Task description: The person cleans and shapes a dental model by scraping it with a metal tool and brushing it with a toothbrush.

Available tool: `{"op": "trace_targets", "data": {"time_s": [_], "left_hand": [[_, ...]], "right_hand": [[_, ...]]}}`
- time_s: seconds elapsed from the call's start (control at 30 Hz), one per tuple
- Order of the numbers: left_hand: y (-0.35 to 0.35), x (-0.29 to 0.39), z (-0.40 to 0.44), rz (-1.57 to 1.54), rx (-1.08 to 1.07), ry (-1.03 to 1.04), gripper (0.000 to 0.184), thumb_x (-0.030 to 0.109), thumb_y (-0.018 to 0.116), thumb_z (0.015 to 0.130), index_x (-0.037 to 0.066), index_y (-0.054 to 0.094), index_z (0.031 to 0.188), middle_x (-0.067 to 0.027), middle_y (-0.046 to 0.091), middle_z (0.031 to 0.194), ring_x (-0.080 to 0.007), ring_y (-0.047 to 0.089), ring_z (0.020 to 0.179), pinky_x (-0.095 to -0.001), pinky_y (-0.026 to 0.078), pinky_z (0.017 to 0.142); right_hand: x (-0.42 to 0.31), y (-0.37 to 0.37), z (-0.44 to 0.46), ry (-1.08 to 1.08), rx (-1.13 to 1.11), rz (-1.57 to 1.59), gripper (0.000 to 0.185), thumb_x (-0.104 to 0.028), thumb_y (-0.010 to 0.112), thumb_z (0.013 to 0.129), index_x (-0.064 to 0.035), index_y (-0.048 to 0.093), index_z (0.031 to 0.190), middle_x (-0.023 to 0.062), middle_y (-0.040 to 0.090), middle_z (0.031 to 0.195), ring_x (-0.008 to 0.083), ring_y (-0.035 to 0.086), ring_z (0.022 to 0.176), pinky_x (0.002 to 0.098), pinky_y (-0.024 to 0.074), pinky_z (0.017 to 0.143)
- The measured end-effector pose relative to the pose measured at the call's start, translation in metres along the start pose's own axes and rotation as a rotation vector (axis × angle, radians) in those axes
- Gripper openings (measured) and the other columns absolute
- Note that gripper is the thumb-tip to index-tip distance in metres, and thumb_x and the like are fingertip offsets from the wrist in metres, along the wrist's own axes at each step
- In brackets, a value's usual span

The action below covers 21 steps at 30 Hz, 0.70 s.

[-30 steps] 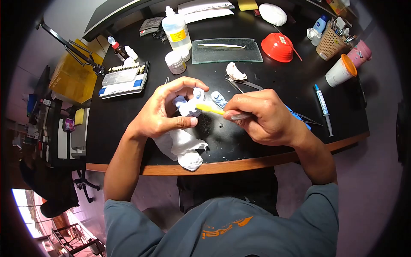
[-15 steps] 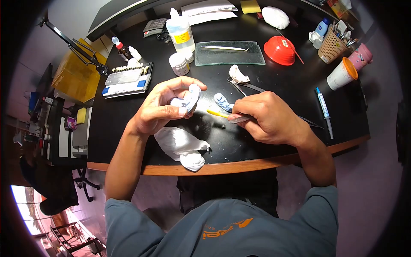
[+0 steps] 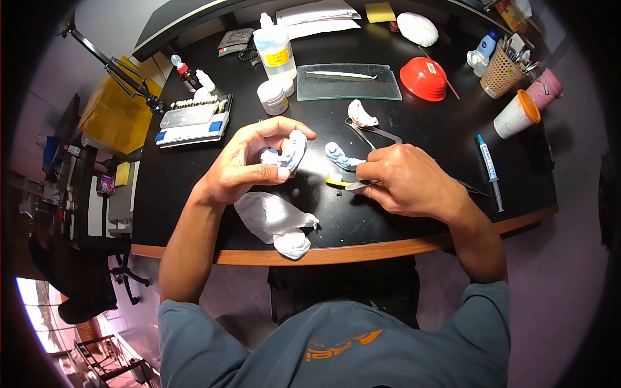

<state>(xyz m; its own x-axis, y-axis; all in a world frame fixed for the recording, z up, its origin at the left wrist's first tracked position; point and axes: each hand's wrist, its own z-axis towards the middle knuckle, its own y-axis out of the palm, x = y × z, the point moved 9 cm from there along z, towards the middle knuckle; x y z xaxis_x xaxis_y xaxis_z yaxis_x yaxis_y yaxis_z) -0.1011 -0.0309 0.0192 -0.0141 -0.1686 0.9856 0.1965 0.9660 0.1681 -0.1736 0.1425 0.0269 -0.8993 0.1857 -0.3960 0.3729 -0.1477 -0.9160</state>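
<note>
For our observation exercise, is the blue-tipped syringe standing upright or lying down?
Lying down: the syringe is stretched lengthwise on the black desk.

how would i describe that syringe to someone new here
On the right side of the black desk, just in front of the white cup with the orange lid, lies a slim syringe. Its blue tip points towards the back, its plunger towards the wooden edge. Its white printed label sets it apart from the dark, thin tool beside it.
</note>
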Motion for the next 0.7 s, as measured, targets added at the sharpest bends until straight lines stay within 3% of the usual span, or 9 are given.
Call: {"op": "trace_targets", "data": {"time_s": [0.1, 0.2, 0.43, 0.57, 0.7], "left_hand": [[0.001, 0.005, 0.001, 0.119, 0.052, -0.001, 0.061, 0.013, 0.081, 0.079, -0.001, 0.063, 0.136, 0.0012, 0.062, 0.098, -0.0057, 0.056, 0.083, -0.0198, 0.045, 0.074], [-0.003, 0.001, 0.003, 0.241, 0.132, -0.029, 0.068, 0.018, 0.081, 0.074, -0.001, 0.062, 0.136, -0.0002, 0.061, 0.095, -0.0063, 0.056, 0.086, -0.0196, 0.044, 0.072], [-0.005, -0.005, 0.002, 0.267, 0.118, -0.062, 0.063, 0.014, 0.082, 0.076, -0.001, 0.064, 0.135, 0.0005, 0.06, 0.098, -0.0067, 0.055, 0.089, -0.0211, 0.045, 0.076], [-0.001, -0.005, 0.003, 0.175, 0.088, -0.044, 0.071, 0.02, 0.084, 0.073, -0.005, 0.062, 0.135, 0.0003, 0.061, 0.093, -0.0068, 0.057, 0.084, -0.0217, 0.046, 0.075], [0.005, -0.004, 0.001, 0.004, 0.061, -0.073, 0.077, 0.022, 0.086, 0.071, -0.008, 0.059, 0.137, -0.0004, 0.062, 0.089, -0.0085, 0.059, 0.081, -0.0228, 0.047, 0.074]], "right_hand": [[0.002, 0.002, 0.0, 0.005, -0.005, 0.001, 0.016, -0.021, 0.077, 0.092, -0.0053, 0.076, 0.094, 0.0148, 0.071, 0.083, 0.0392, 0.073, 0.081, 0.0506, 0.0586, 0.072], [0.001, 0.0, -0.001, 0.012, -0.013, -0.008, 0.016, -0.021, 0.078, 0.092, -0.0051, 0.077, 0.093, 0.0145, 0.071, 0.084, 0.0389, 0.073, 0.081, 0.0505, 0.0587, 0.073], [0.001, -0.009, 0.001, -0.011, 0.084, -0.024, 0.015, -0.017, 0.078, 0.087, -0.0043, 0.074, 0.095, 0.0151, 0.071, 0.086, 0.0394, 0.073, 0.083, 0.0506, 0.0585, 0.073], [0.006, -0.016, 0.003, 0.013, 0.244, 0.003, 0.018, -0.016, 0.078, 0.086, -0.0038, 0.072, 0.097, 0.0161, 0.071, 0.085, 0.0408, 0.073, 0.081, 0.0518, 0.0582, 0.072], [0.013, -0.008, 0.005, 0.034, 0.222, -0.032, 0.017, -0.016, 0.078, 0.086, -0.0037, 0.072, 0.096, 0.0166, 0.072, 0.084, 0.0411, 0.073, 0.081, 0.0523, 0.0581, 0.071]]}}
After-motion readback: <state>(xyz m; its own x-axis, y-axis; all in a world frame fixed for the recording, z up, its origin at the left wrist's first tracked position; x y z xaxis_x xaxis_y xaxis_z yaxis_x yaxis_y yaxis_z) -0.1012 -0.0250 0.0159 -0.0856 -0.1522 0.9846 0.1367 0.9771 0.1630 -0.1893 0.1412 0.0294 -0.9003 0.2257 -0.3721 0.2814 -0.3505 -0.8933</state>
